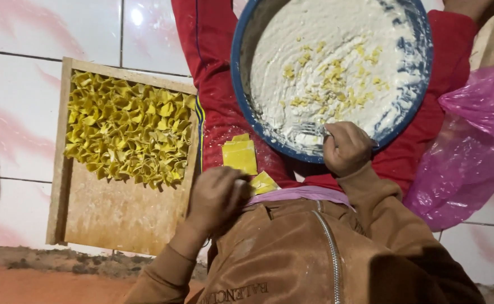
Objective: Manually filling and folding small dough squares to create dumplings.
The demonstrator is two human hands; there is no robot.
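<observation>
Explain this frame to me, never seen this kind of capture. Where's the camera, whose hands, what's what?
There is no machine here. One camera sits on a person's head and looks straight down at their own lap and two bare hands.

The left hand pinches a small yellow wrapper, partly folded. A short stack of flat yellow wrappers rests on the red-clothed leg beside it.

The right hand is closed on a small tool at the near edge of a blue-rimmed bowl. The tool is mostly hidden, so I cannot tell what it is. The bowl holds a white paste flecked with yellow bits.

On the tiled floor to the left lies a wooden tray, its far part packed with folded yellow dumplings. A pink plastic bag sits at the right.
</observation>
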